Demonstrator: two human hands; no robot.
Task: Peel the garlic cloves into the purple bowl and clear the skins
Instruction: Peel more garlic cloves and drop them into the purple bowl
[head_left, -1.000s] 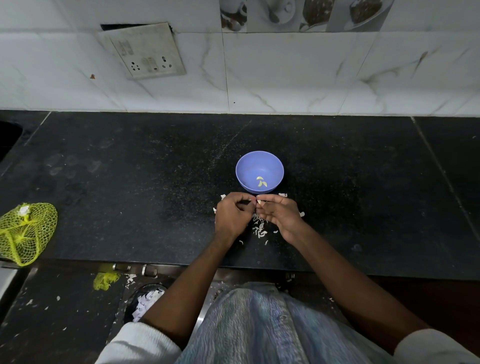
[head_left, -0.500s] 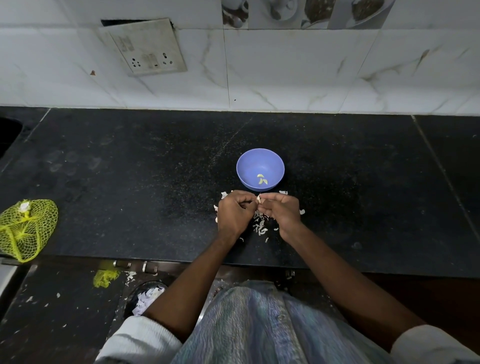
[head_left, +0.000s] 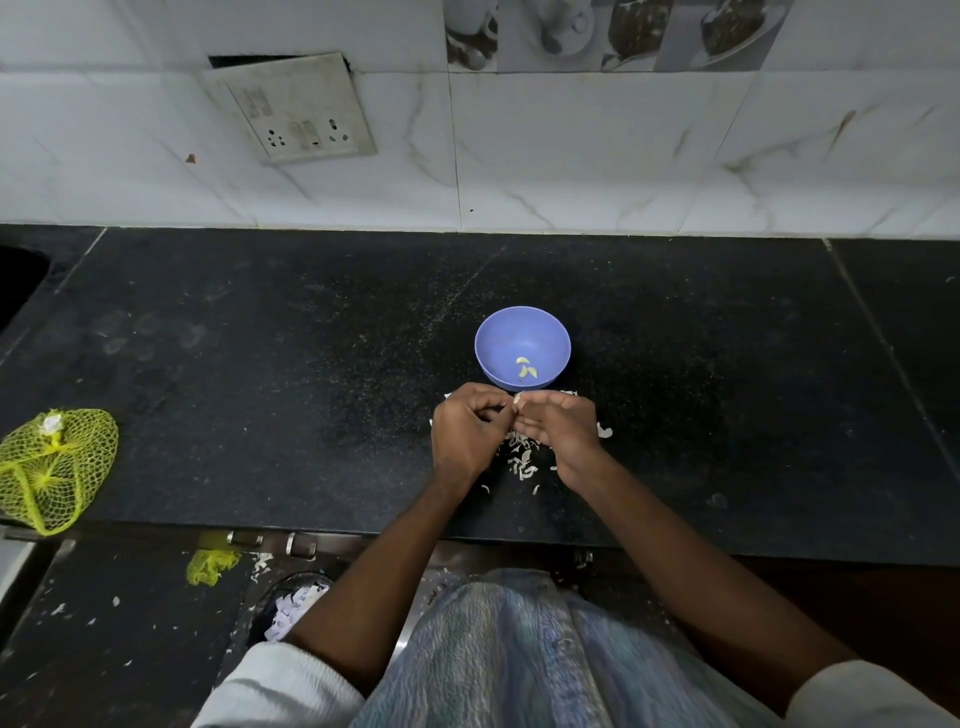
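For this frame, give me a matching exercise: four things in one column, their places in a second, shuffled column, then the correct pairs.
Things
1. peeled cloves
2. garlic skins
3. yellow net bag
4. garlic clove being peeled

Places
A. at the far left edge of the black counter
B. pinched between the fingertips of the left hand and right hand
C. inside the purple bowl
D. scattered on the counter under the hands

Pairs: 1-C, 2-D, 3-A, 4-B
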